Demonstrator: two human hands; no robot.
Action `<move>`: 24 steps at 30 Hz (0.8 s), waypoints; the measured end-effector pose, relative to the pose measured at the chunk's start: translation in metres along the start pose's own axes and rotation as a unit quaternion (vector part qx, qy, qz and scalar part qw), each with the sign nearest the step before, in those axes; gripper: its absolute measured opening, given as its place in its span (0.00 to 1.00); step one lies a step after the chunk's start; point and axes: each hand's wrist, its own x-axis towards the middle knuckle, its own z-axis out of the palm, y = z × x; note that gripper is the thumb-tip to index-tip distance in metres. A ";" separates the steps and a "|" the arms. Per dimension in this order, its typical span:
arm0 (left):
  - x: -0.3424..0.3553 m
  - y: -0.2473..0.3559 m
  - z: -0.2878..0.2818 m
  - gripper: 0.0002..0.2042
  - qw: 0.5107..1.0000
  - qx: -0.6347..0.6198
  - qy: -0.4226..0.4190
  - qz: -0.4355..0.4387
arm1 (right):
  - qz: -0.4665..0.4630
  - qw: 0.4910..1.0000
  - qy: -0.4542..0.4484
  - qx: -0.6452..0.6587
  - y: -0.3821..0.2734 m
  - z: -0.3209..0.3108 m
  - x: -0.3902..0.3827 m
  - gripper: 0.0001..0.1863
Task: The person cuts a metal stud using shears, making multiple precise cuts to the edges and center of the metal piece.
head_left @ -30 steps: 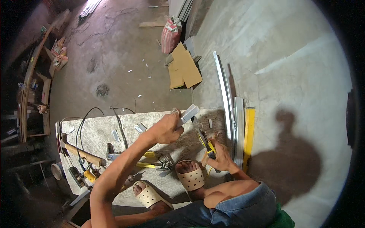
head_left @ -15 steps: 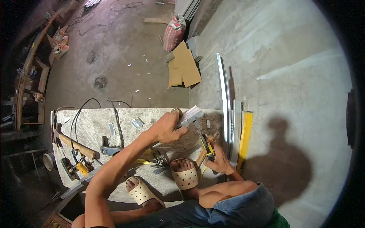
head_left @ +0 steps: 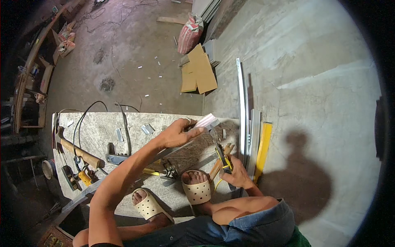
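In the head view, your hands are staying apart from each other: your left hand [head_left: 179, 133] is clamping a silver metal channel [head_left: 207, 120] near its end, above the desk [head_left: 103, 129], and your right hand [head_left: 237, 174] is gripping yellow-and-black snips [head_left: 223, 159], their blades meeting the channel's end. Your left forearm [head_left: 123, 175] is crossing the channel and partly hiding a yellow-handled tool [head_left: 151, 171]. Your right clog [head_left: 196, 193] is crowding the space near your right hand. Metal lengths [head_left: 242, 103] and a yellow bar [head_left: 263, 152] are standing close on the right. A hammer [head_left: 82, 153], a black cable [head_left: 124, 129] and metal offcuts [head_left: 119, 134] are lying leftward; cardboard [head_left: 201, 70] is resting beyond.
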 end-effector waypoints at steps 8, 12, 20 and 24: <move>0.004 -0.016 0.011 0.25 0.981 0.157 0.096 0.062 | 0.120 0.989 -0.077 -0.049 -0.031 -0.025 -0.015 0.29; -0.001 -0.010 0.023 0.26 0.975 0.178 0.118 0.065 | 0.108 0.992 -0.061 -0.015 -0.030 -0.030 -0.023 0.19; -0.002 -0.004 0.029 0.27 0.966 0.200 0.157 0.040 | 0.213 0.973 -0.074 0.045 -0.011 -0.015 -0.030 0.25; -0.002 -0.009 0.028 0.28 0.961 0.217 0.168 0.045 | 0.269 0.952 -0.112 0.097 -0.030 -0.014 -0.024 0.19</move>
